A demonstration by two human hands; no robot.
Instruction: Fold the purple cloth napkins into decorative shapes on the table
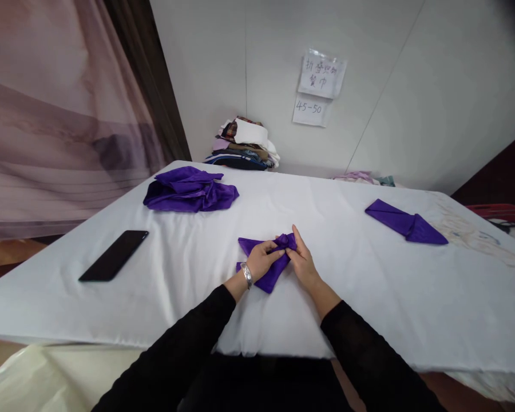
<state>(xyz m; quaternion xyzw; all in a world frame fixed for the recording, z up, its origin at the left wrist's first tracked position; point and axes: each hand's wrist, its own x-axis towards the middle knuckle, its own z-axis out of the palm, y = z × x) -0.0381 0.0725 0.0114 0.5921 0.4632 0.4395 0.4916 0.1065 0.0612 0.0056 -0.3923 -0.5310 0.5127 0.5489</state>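
Between my two hands, just above the white-covered table, is a purple cloth napkin [271, 280] gathered into a knot-like bunch at its upper right, with pointed ends spreading left and down. My left hand [261, 260], with a silver bracelet at the wrist, pinches the napkin from the left, thumb on top of the bunch. From the right, my right hand [302, 260] grips the bunched part with thumb and fingers. The fingertips behind the cloth are partly hidden.
A loose heap of purple cloth [184, 191] lies at the back left, a black phone [114, 256] nearer on the left. Another folded purple napkin [405, 223] rests at the right of the table [189, 269]. Stacked clothes [244, 146] stand behind, below paper signs [321, 77] on the wall.
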